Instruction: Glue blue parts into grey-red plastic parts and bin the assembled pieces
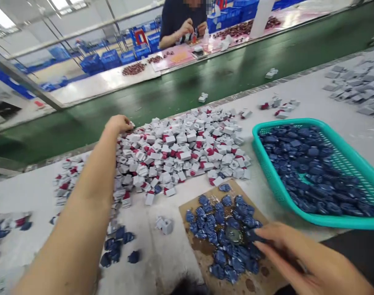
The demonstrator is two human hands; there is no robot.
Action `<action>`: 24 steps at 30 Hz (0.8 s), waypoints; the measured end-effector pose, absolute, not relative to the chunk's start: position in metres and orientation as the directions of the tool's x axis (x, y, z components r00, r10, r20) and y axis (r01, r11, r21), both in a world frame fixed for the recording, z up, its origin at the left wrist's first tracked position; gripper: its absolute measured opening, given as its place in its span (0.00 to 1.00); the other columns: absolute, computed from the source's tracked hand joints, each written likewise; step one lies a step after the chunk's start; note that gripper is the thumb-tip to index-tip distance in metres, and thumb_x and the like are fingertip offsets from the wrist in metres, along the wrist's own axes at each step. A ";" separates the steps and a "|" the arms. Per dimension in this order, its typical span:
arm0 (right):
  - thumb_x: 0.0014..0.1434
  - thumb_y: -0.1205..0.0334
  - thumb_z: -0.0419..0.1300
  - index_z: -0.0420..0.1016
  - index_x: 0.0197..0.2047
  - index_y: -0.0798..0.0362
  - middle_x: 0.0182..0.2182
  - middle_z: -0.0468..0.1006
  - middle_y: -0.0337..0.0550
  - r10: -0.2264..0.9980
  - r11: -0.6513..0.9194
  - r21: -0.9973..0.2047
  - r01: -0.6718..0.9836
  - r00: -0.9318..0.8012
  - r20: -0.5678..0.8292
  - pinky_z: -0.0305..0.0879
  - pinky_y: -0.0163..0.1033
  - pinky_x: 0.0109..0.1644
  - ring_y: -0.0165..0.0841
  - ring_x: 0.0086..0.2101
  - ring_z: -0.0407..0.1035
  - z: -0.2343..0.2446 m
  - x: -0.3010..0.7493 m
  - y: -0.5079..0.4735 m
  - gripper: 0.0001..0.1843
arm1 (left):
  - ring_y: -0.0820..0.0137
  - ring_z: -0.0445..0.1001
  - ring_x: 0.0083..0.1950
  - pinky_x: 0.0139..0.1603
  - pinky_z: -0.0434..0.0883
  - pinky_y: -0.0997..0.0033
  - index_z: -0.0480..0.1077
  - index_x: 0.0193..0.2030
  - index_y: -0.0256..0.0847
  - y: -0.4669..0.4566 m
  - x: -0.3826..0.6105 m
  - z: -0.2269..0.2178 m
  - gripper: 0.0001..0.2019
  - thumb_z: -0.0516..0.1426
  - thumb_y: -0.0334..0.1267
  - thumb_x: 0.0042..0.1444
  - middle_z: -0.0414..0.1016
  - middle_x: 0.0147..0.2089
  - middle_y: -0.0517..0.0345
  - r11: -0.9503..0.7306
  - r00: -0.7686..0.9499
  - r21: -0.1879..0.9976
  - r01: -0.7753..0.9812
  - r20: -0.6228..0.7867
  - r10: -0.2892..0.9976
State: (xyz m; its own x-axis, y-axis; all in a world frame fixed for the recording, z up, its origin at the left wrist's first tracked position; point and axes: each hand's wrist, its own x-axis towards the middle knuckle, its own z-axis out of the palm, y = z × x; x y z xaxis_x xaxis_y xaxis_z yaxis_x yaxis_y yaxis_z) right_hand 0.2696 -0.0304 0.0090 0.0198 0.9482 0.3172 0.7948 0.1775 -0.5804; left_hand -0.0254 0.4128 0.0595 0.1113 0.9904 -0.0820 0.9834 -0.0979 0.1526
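Note:
My left hand (119, 123) reaches far out to the back edge of a big heap of small white and red parts (181, 151), fingers curled down into it; what they hold is hidden. My right hand (297, 256) rests near the front right, its fingers pinched on a small dark blue part at the edge of a brown board (205, 250). Several dark blue parts (224, 229) lie spread on that board.
A teal basket (266, 164) full of blue parts stands at the right. Loose blue parts (116, 248) lie at the front left. Grey parts (359, 86) are piled at the far right. A green conveyor belt (174, 90) runs behind; a person works across it.

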 end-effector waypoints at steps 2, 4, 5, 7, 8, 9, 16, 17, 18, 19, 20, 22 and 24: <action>0.75 0.61 0.51 0.71 0.47 0.47 0.34 0.79 0.37 0.944 0.283 -0.558 0.780 -0.123 0.306 0.75 0.29 0.34 0.30 0.31 0.78 0.015 0.261 -0.024 0.07 | 0.57 0.76 0.59 0.62 0.73 0.46 0.75 0.54 0.35 0.413 -0.032 0.060 0.16 0.63 0.43 0.65 0.78 0.57 0.47 -0.096 0.103 0.175 0.980 -0.030 0.994; 0.75 0.64 0.49 0.70 0.45 0.49 0.32 0.77 0.38 0.930 0.348 -0.529 0.774 -0.214 0.299 0.73 0.28 0.33 0.29 0.30 0.77 0.019 0.254 -0.016 0.10 | 0.57 0.76 0.60 0.65 0.70 0.47 0.76 0.52 0.33 0.410 -0.039 0.065 0.17 0.65 0.42 0.61 0.80 0.56 0.45 -0.091 0.080 0.213 0.973 0.061 0.995; 0.75 0.65 0.48 0.71 0.43 0.50 0.31 0.77 0.39 0.926 0.365 -0.509 0.780 -0.246 0.287 0.72 0.29 0.31 0.29 0.29 0.76 0.021 0.251 -0.013 0.11 | 0.57 0.77 0.59 0.64 0.71 0.49 0.77 0.52 0.33 0.408 -0.043 0.069 0.19 0.66 0.43 0.60 0.80 0.56 0.44 -0.092 0.069 0.229 0.969 0.107 0.992; 0.74 0.67 0.47 0.72 0.41 0.51 0.31 0.76 0.40 0.917 0.395 -0.470 0.790 -0.306 0.256 0.69 0.31 0.29 0.29 0.27 0.74 0.021 0.249 -0.008 0.14 | 0.57 0.80 0.55 0.57 0.75 0.54 0.77 0.53 0.34 0.399 -0.051 0.076 0.25 0.66 0.51 0.56 0.81 0.55 0.44 -0.117 0.052 0.337 0.934 0.197 0.979; 0.73 0.69 0.46 0.72 0.40 0.51 0.32 0.76 0.41 0.913 0.406 -0.456 0.792 -0.334 0.234 0.68 0.31 0.29 0.30 0.27 0.73 0.020 0.249 -0.007 0.15 | 0.56 0.81 0.52 0.52 0.77 0.55 0.77 0.53 0.35 0.393 -0.055 0.080 0.28 0.66 0.56 0.54 0.82 0.54 0.46 -0.143 0.048 0.411 0.900 0.234 0.971; 0.72 0.70 0.46 0.72 0.40 0.51 0.32 0.76 0.41 0.909 0.417 -0.446 0.792 -0.361 0.209 0.68 0.32 0.29 0.30 0.27 0.72 0.018 0.249 -0.007 0.15 | 0.57 0.82 0.49 0.47 0.77 0.56 0.78 0.53 0.37 0.384 -0.059 0.083 0.31 0.65 0.60 0.51 0.83 0.53 0.48 -0.175 0.046 0.481 0.859 0.267 0.962; 0.72 0.67 0.46 0.73 0.42 0.51 0.33 0.75 0.43 0.898 0.420 -0.433 0.797 -0.434 0.072 0.68 0.35 0.29 0.31 0.27 0.71 0.012 0.254 -0.003 0.15 | 0.67 0.79 0.34 0.32 0.75 0.62 0.78 0.40 0.43 0.274 -0.065 0.090 0.24 0.72 0.57 0.41 0.81 0.37 0.58 -0.324 -0.005 0.812 0.486 0.373 0.928; 0.73 0.65 0.45 0.72 0.41 0.51 0.32 0.75 0.43 0.898 0.412 -0.445 0.795 -0.436 0.053 0.67 0.35 0.29 0.32 0.27 0.71 0.013 0.255 -0.002 0.15 | 0.68 0.78 0.32 0.30 0.75 0.63 0.78 0.39 0.43 0.253 -0.063 0.089 0.23 0.73 0.55 0.40 0.81 0.35 0.59 -0.317 -0.015 0.846 0.430 0.357 0.934; 0.74 0.63 0.45 0.71 0.40 0.51 0.32 0.75 0.42 0.900 0.404 -0.458 0.792 -0.432 0.047 0.66 0.36 0.28 0.32 0.27 0.71 0.014 0.256 -0.001 0.15 | 0.69 0.77 0.31 0.28 0.75 0.65 0.78 0.38 0.43 0.231 -0.061 0.088 0.23 0.74 0.53 0.39 0.80 0.34 0.59 -0.295 -0.024 0.879 0.375 0.328 0.944; 0.74 0.62 0.44 0.71 0.39 0.50 0.31 0.74 0.42 0.901 0.398 -0.475 0.785 -0.432 0.041 0.66 0.36 0.27 0.32 0.27 0.71 0.016 0.258 0.000 0.16 | 0.70 0.77 0.29 0.26 0.76 0.66 0.79 0.37 0.43 0.209 -0.059 0.086 0.22 0.75 0.51 0.38 0.80 0.34 0.59 -0.261 -0.025 0.910 0.321 0.283 0.959; 0.74 0.61 0.44 0.70 0.37 0.50 0.30 0.75 0.41 0.900 0.399 -0.492 0.774 -0.434 0.048 0.65 0.36 0.26 0.31 0.26 0.71 0.017 0.259 0.001 0.17 | 0.70 0.77 0.29 0.25 0.76 0.68 0.79 0.37 0.43 0.185 -0.056 0.083 0.21 0.75 0.49 0.39 0.80 0.34 0.59 -0.209 -0.015 0.941 0.266 0.221 0.975; 0.74 0.59 0.47 0.69 0.36 0.49 0.28 0.75 0.39 0.898 0.417 -0.529 0.739 -0.427 0.111 0.66 0.34 0.25 0.30 0.25 0.72 0.021 0.261 0.004 0.15 | 0.70 0.79 0.29 0.25 0.76 0.72 0.80 0.38 0.43 0.139 -0.047 0.074 0.18 0.74 0.47 0.43 0.81 0.34 0.58 -0.066 0.034 0.988 0.141 0.062 0.998; 0.73 0.58 0.52 0.70 0.40 0.49 0.27 0.75 0.36 0.904 0.422 -0.571 0.704 -0.377 0.204 0.67 0.30 0.24 0.28 0.24 0.72 0.025 0.259 0.004 0.10 | 0.70 0.80 0.29 0.25 0.77 0.74 0.80 0.38 0.42 0.095 -0.032 0.061 0.17 0.74 0.47 0.45 0.81 0.34 0.57 0.126 0.094 0.992 -0.030 -0.123 0.988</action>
